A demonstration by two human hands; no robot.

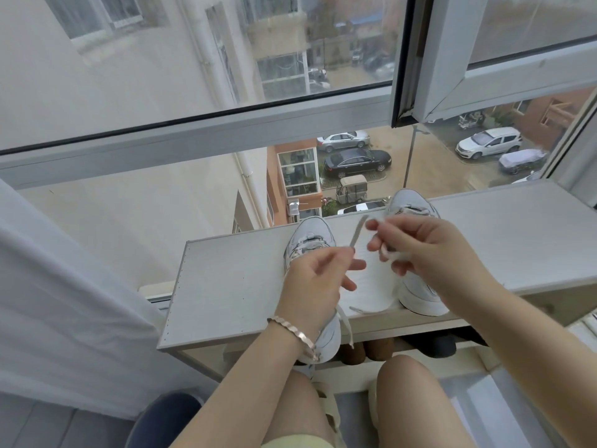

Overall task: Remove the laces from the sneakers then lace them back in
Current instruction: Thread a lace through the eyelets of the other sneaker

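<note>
My left fingers [355, 265] pinch the lace [359, 231] tip; right fingers [376, 244] clamp bunched lace. Sneakers [310, 231] just below, on surface [232, 279].

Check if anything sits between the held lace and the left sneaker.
Nothing separate. The left hand and right hand pinch the lace just to the right of the left sneaker, and nothing lies in the gap. Only the left hand itself covers the sneaker's rear half.
</note>
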